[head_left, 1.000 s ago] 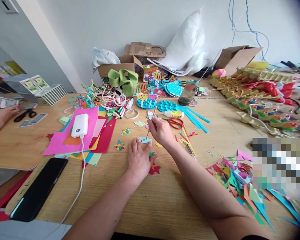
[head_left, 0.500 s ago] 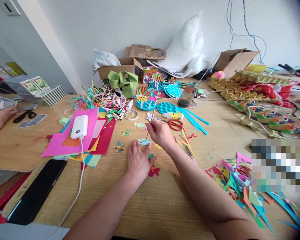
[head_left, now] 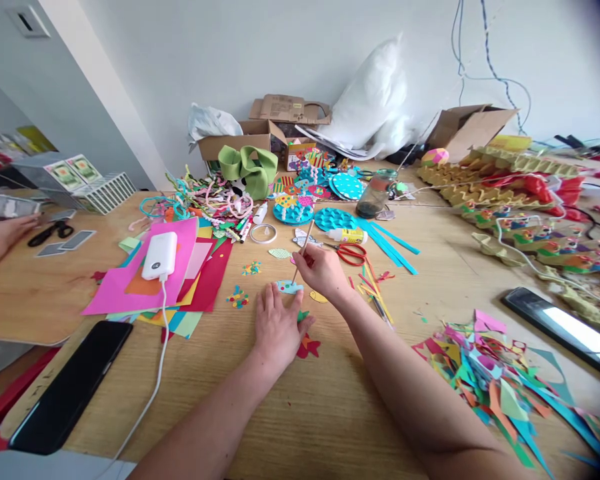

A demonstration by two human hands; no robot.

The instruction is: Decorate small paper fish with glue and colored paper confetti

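Observation:
My right hand (head_left: 320, 268) is closed on a thin wooden stick (head_left: 307, 239), held tilted with its lower tip on a light blue paper cutout (head_left: 289, 287) dotted with coloured spots. My left hand (head_left: 280, 323) lies flat with fingers stretched out, its fingertips on the near edge of that cutout. Partly beneath my left hand shows a red paper fish (head_left: 309, 345) with a green part. A yellow paper fish (head_left: 319, 296) lies just right of the blue cutout. Left of my hands are two small piles of paper dots (head_left: 237, 297).
Beyond my hands lie red-handled scissors (head_left: 351, 253), a glue bottle (head_left: 349, 235) and a tape roll (head_left: 263, 232). Coloured paper sheets with a white power bank (head_left: 160, 256) are at left, near a phone (head_left: 70, 387). Paper scraps (head_left: 485, 373) spread at right. Another person's hand (head_left: 10, 233) shows far left.
The view has shifted very slightly. My hands, the stick and the blue cutout keep nearly the same places, with the stick's tip still on the cutout.

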